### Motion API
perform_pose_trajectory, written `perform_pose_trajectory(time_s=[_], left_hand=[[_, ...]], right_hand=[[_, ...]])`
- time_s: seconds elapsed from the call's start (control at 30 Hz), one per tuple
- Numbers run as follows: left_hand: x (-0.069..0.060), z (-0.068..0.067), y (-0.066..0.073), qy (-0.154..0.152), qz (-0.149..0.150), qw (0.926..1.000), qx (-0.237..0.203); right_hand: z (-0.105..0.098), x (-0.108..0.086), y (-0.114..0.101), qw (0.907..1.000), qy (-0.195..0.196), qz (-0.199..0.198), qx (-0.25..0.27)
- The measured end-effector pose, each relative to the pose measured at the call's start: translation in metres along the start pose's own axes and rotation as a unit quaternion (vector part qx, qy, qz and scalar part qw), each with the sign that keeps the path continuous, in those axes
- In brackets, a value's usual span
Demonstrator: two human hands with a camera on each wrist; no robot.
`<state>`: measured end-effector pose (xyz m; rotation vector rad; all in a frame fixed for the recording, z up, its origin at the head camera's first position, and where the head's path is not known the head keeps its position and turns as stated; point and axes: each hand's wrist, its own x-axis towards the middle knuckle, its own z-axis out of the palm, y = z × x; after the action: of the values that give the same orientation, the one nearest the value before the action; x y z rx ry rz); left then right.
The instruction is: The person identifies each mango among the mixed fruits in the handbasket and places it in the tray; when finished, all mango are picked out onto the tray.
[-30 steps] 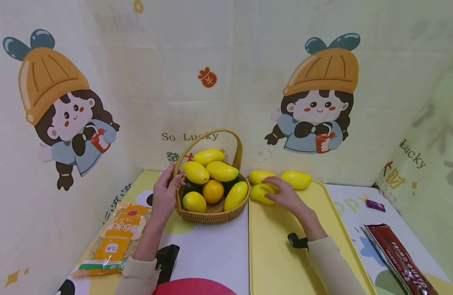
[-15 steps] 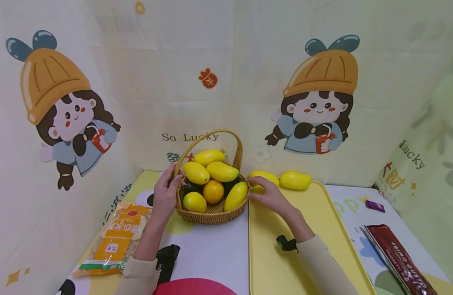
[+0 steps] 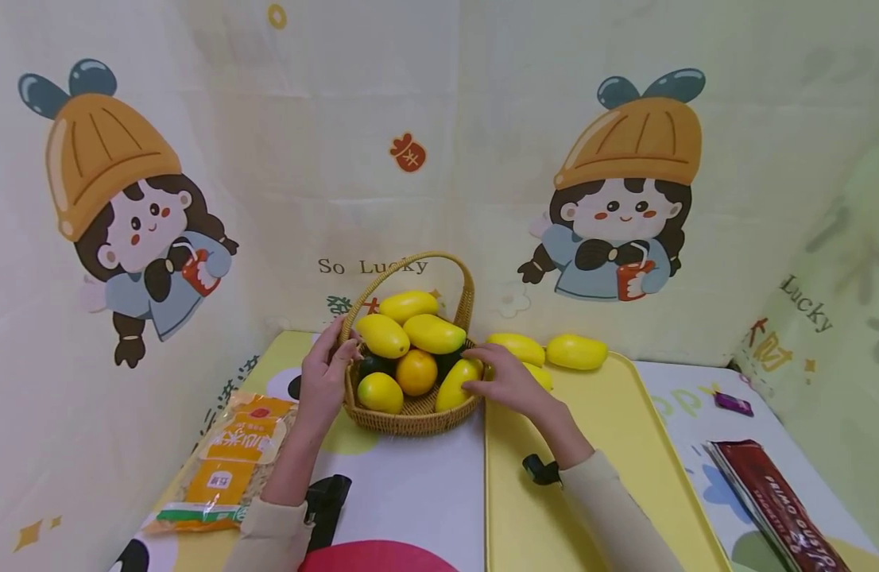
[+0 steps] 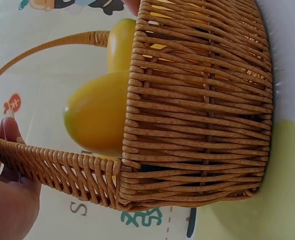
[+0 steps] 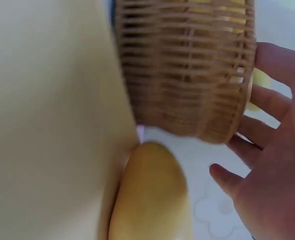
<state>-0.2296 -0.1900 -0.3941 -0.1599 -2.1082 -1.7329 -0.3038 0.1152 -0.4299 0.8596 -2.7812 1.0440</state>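
A wicker basket [image 3: 404, 427] stands on the table at the back, with several yellow mangoes [image 3: 434, 334], an orange [image 3: 416, 372], a small yellow fruit [image 3: 380, 392] and dark fruits in it. My left hand [image 3: 323, 381] grips the left base of its handle [image 4: 62, 162], thumb and fingers on either side. My right hand [image 3: 514, 377] is at the basket's right rim, fingers loosely spread, over the rightmost mango [image 3: 454, 391] inside. In the right wrist view its fingers [image 5: 272, 102] lie beside the basket wall [image 5: 182, 75], their tips partly hidden.
On the right lies a yellow tray [image 3: 518, 508], with loose mangoes [image 3: 577, 351] at its far end. An orange bag of grain-like food [image 3: 228, 461] lies left; a dark red spaghetti packet [image 3: 768, 500] and a small purple packet [image 3: 734, 403] lie right.
My right hand has moved left, from above the mangoes on the tray to the basket's right rim and the mango inside it. The left hand keeps its place on the handle.
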Motion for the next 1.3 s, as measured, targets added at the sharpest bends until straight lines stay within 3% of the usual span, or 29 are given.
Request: perform_pose_trajectory(time_s=[0.2,0.6,0.97,1.3], left_hand=[[-0.001,0.001,0.001,0.005,-0.002,1.0000,0.000],[0.000,0.000,0.001,0.013,0.014,0.9998,0.004],[-0.001,-0.001,-0.003,0.010,0.004,0.9999,0.009],[0.001,0.002,-0.005,0.007,0.008,0.9999,0.002]], right_hand=[[-0.002,0.006,-0.010,0.9988,-0.037,0.017,-0.027],[-0.010,0.008,-0.013,0.9951,-0.096,-0.009,0.020],[0.000,0.011,-0.020,0.9910,-0.127,0.020,0.038],[0.008,0.016,-0.031,0.9903,-0.130,0.048,0.010]])
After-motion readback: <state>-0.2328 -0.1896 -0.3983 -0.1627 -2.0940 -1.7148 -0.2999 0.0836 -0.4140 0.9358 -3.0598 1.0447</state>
